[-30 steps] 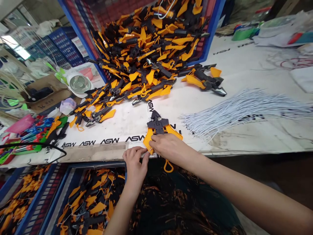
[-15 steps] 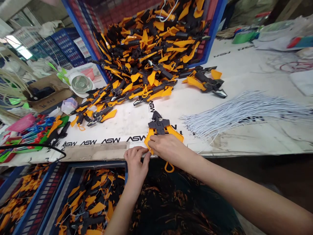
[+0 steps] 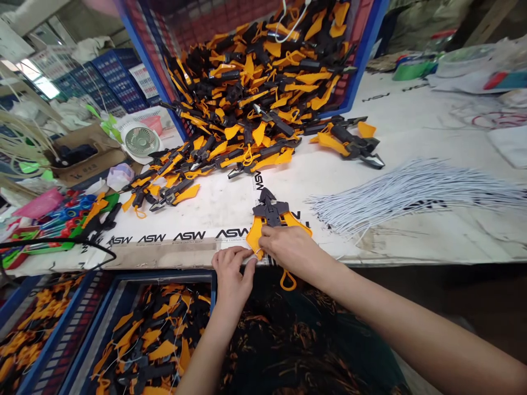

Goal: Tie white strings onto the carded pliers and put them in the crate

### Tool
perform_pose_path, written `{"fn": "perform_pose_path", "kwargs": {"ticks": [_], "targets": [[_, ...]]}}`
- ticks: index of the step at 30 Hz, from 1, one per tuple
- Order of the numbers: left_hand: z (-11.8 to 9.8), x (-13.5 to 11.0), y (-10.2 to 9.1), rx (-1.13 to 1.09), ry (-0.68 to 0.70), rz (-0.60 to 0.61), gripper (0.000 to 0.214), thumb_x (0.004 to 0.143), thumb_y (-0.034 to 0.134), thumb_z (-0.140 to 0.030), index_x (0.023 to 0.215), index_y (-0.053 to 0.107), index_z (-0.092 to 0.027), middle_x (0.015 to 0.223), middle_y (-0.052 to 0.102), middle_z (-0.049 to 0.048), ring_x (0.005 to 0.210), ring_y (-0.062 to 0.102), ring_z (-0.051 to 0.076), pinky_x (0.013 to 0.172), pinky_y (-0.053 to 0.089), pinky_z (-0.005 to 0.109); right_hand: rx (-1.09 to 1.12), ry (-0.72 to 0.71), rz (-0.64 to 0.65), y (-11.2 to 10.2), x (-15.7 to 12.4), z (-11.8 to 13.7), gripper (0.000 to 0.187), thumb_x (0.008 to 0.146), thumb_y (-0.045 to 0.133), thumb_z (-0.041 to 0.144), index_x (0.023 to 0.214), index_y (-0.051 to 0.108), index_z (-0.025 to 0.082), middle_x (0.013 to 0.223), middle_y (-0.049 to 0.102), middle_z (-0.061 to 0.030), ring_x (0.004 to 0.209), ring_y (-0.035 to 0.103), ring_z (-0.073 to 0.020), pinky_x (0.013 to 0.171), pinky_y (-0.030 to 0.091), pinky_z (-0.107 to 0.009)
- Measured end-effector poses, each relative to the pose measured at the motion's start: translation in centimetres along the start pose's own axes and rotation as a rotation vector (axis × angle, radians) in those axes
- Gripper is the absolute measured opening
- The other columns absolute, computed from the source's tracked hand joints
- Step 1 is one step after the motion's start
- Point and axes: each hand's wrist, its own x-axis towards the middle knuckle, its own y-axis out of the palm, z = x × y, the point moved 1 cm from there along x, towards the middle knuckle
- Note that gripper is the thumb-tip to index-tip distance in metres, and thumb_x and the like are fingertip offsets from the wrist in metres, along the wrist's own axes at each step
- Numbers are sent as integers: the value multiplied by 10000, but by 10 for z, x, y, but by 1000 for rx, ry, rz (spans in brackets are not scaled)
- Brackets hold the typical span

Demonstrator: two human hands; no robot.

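Observation:
An orange and black plastic toy [image 3: 272, 216] lies at the near edge of the white table [image 3: 411, 241], its black tip pointing away and an orange loop hanging below the edge. My right hand [image 3: 290, 248] rests over its near end, fingers curled on the orange body. My left hand [image 3: 233, 271] sits just left of it, fingertips pinched together at the toy's near left corner; what they pinch is too small to make out. A bundle of thin white strings [image 3: 411, 192] lies to the right.
A tipped blue crate [image 3: 362, 49] spills a big pile of the same toys [image 3: 255, 93] across the table. Blue crates [image 3: 152, 334] of finished toys stand below the near edge. A small white fan [image 3: 140, 141], a cardboard box and coloured scissors sit at left.
Both hands stay on the toy at the table edge, with only small finger shifts. The view has tilted slightly.

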Motion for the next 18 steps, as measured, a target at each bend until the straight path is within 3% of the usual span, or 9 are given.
{"fn": "perform_pose_path", "kwargs": {"ticks": [4,10,15,18], "targets": [[0,0,-1,-10,-17,-2,102,878,651,-249,961,710,-239,1013,712,44,1002,600,228,944,363,426,35,-56,-2,0,-1,2,132,899,594,97,846,702,152,835,659,-60,732,624,-172,558,254,-308],[0,-2,-2,-32,-10,5,129,868,654,-233,982,711,-251,1047,718,42,1019,606,228,976,363,439,169,12,6,2,-1,-3,194,952,540,151,917,727,184,948,661,-53,693,612,-127,558,283,-264],[-2,1,-2,-6,-22,26,82,882,644,-243,938,705,-239,1023,703,42,996,588,228,939,359,419,229,7,-57,5,-4,0,157,945,548,129,961,695,182,874,682,-33,770,640,-159,592,327,-259],[-5,4,-2,-5,-20,54,81,904,603,-224,869,676,-227,956,692,30,952,576,219,910,352,403,251,19,-105,6,-7,2,137,958,556,192,999,686,189,1020,682,-45,747,640,-145,598,354,-258]]}}
